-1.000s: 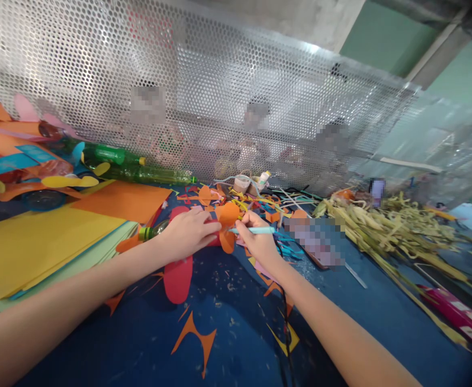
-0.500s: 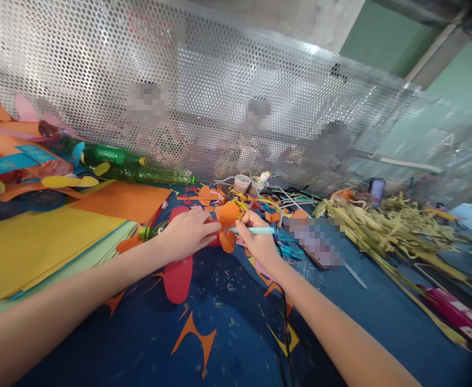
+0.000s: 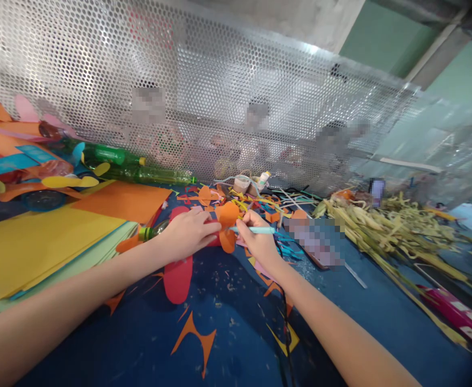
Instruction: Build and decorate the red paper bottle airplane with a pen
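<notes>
A bottle airplane with red paper wings (image 3: 178, 282) lies on its side, its green-capped neck (image 3: 147, 233) pointing left. My left hand (image 3: 190, 231) is wrapped over its body from above, fingers closed on it. An orange paper propeller (image 3: 228, 215) with rounded blades stands at the right end of the body. Just right of the propeller, my right hand (image 3: 256, 236) pinches a thin light-blue stick (image 3: 262, 230). The stick's left tip meets the propeller's middle; whether it is a pen or a straw I cannot tell.
Coloured paper sheets (image 3: 50, 242), green bottles (image 3: 159, 174) and finished-looking paper planes (image 3: 26, 145) lie to the left. Paper scraps (image 3: 195, 336), a phone (image 3: 316, 244) and dried husks (image 3: 381, 220) spread across the blue table. Behind stands a perforated metal screen (image 3: 220, 70), with people beyond it.
Both hands, the bottle airplane and the light-blue stick look nearly still. Behind the screen, a person at the right has raised a hand.
</notes>
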`<state>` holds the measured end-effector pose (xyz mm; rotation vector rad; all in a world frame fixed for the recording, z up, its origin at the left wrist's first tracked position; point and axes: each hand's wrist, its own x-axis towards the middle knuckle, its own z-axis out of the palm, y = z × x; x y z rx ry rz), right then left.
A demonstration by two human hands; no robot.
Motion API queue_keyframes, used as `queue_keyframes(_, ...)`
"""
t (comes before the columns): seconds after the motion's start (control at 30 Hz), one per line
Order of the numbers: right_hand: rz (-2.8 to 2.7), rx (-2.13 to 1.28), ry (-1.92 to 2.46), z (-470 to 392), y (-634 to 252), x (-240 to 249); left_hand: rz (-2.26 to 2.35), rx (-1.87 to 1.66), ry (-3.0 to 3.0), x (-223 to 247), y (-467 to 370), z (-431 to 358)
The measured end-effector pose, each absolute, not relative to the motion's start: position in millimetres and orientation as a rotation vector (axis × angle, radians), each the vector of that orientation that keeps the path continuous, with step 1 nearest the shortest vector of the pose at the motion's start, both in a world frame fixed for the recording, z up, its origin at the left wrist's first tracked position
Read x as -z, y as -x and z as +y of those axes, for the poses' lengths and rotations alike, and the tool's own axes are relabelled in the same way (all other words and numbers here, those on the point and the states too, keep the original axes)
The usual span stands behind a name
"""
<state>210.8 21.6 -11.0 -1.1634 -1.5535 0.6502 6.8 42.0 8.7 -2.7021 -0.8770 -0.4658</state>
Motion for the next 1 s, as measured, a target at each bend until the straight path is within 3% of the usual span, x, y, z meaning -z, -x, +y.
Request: queue_keyframes(1.0, -1.567, -0.626, 1.187, 21.7, -210.8, 9.9, -0.851, 0.599, 2.722, -4.8, -6.5, 43.9)
